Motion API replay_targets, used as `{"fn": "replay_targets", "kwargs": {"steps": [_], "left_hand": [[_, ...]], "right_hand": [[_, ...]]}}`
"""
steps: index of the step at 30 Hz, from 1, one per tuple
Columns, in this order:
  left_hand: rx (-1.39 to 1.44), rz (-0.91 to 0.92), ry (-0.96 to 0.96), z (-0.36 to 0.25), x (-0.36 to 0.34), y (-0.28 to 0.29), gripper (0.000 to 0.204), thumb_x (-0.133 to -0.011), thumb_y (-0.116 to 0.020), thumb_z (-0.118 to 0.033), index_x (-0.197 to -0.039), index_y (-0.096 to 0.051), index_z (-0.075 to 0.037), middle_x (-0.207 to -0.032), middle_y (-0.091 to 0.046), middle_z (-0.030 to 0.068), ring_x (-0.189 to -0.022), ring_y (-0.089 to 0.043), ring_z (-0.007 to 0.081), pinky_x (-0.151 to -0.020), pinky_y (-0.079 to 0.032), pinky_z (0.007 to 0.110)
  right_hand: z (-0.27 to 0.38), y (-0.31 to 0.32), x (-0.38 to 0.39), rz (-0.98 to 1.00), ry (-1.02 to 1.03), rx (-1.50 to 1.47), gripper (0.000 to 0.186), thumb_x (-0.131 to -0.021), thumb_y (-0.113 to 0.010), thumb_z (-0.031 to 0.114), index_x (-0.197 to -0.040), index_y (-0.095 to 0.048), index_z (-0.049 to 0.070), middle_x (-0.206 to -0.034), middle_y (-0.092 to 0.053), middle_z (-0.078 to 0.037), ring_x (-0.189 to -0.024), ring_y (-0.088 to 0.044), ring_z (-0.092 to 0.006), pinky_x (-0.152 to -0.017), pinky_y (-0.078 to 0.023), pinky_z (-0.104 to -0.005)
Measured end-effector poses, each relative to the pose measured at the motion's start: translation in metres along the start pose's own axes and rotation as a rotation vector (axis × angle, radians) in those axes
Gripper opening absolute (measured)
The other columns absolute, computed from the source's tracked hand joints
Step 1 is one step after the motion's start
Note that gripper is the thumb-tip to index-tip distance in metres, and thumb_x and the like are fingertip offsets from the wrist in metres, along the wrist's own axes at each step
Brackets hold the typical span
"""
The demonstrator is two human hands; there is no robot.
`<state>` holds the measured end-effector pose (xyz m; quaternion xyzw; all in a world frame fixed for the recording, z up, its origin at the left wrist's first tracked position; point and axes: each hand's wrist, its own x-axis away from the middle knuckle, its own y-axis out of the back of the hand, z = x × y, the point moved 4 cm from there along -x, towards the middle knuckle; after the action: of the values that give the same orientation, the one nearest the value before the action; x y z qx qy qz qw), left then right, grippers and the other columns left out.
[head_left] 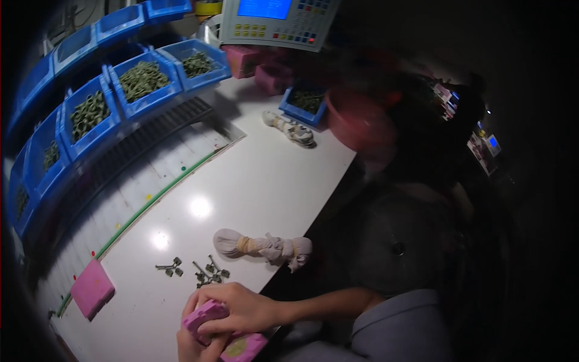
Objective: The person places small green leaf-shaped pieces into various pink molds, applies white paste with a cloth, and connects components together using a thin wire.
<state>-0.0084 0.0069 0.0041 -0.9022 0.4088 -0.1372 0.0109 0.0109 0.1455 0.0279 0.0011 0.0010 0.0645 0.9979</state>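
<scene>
We observe the pink block (205,316) within the grip of both hands, low in the view. The right hand (236,305) lies over it from the right, fingers bent and closed on it. The left hand (190,342), partly hidden, is closed about its left side. A second pink portion (253,348) with a yellowish-green patch shows below the fingers; we cannot tell whether it is a separate piece. Just beyond the grip, small dark green parts (216,278) lie on the white surface (253,187). We note a tied cloth bundle (265,246) beyond, rightward, and a pink slab (92,289) well apart to the left. Blue bins (96,140) stand upper left.
</scene>
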Motion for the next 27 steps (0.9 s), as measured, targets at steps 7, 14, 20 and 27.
{"fn": "replay_targets", "kwargs": {"steps": [7, 14, 20, 27], "left_hand": [[0.047, 0.058, 0.003, -0.003, 0.000, 0.001, 0.026, -0.087, -0.056, -0.004, -0.111, -0.054, 0.005, -0.104, -0.058, 0.0096, -0.094, -0.056, 0.0157, -0.081, -0.045, 0.027], [-0.054, -0.139, -0.166, -0.027, 0.002, 0.007, 0.046, -0.089, -0.055, -0.035, -0.112, -0.050, 0.005, -0.104, -0.058, 0.0140, -0.095, -0.058, 0.0198, -0.083, -0.046, 0.027], [0.103, -0.190, -0.260, 0.016, 0.003, 0.023, 0.071, -0.083, -0.053, -0.056, -0.120, -0.043, 0.005, -0.102, -0.058, 0.0155, -0.094, -0.059, 0.0228, -0.080, -0.049, 0.032], [-0.146, -0.099, -0.259, 0.011, -0.002, 0.022, 0.074, -0.084, -0.052, -0.056, -0.123, -0.040, 0.006, -0.104, -0.058, 0.0165, -0.096, -0.058, 0.0227, -0.083, -0.047, 0.033]], "right_hand": [[-0.006, -0.005, 0.000, -0.047, -0.014, -0.042, 0.023, -0.082, -0.062, 0.017, -0.095, -0.057, -0.001, -0.089, -0.063, -0.008, -0.080, -0.059, -0.0125, -0.072, -0.046, -0.0250], [0.003, 0.001, 0.012, -0.071, 0.278, 0.124, 0.030, -0.089, -0.056, 0.026, -0.105, -0.052, 0.000, -0.112, -0.046, -0.012, -0.109, -0.046, -0.0205, -0.094, -0.037, -0.0326], [0.010, -0.008, 0.014, -0.296, 0.287, 0.243, 0.028, -0.079, -0.065, 0.010, -0.104, -0.054, 0.005, -0.102, -0.057, -0.011, -0.091, -0.056, -0.0222, -0.080, -0.043, -0.0337], [0.011, -0.005, 0.005, -0.187, 0.074, -0.086, 0.033, -0.078, -0.066, 0.005, -0.109, -0.054, 0.002, -0.094, -0.060, -0.008, -0.092, -0.057, -0.0156, -0.080, -0.046, -0.0286]]}}
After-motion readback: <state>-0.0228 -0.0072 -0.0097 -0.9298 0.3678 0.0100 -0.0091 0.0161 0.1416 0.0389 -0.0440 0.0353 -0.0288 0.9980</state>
